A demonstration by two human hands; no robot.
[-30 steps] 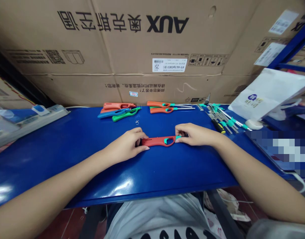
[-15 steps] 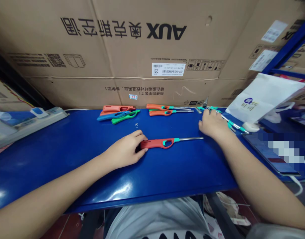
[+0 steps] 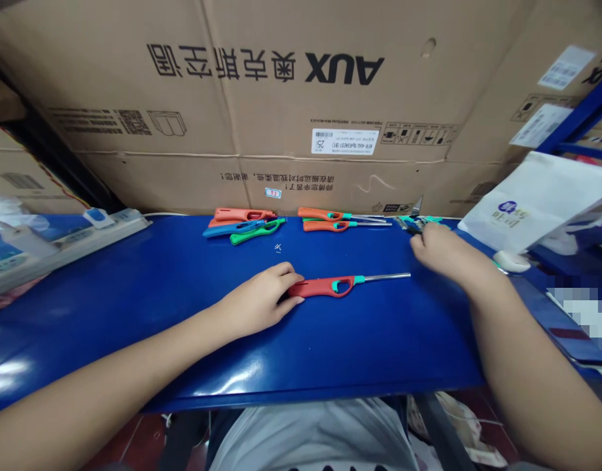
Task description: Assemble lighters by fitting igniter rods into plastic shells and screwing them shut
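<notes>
A red long-nosed gas lighter (image 3: 323, 286) with a turquoise trigger and collar lies on the blue table, its metal tube pointing right. My left hand (image 3: 262, 297) pinches its handle end between thumb and fingers. Over by the cardboard, my right hand (image 3: 443, 252) is closed at a group of turquoise and metal lighter parts (image 3: 431, 220). A small dark piece sticks out at its fingertips; what it is I cannot make out, as the hand hides most of it.
Two orange lighters (image 3: 325, 226) with metal tubes, one green piece between them, lie at the back. Left of them are red, blue and green lighter handles (image 3: 247, 226). A power strip (image 3: 70, 245) stands left; a white paper bag (image 3: 536, 203) and a tablet (image 3: 576, 333) are right.
My right hand has closed at the parts, and a dark piece now shows at its fingertips. My left hand keeps its pinch on the red lighter. The whole view has shifted slightly.
</notes>
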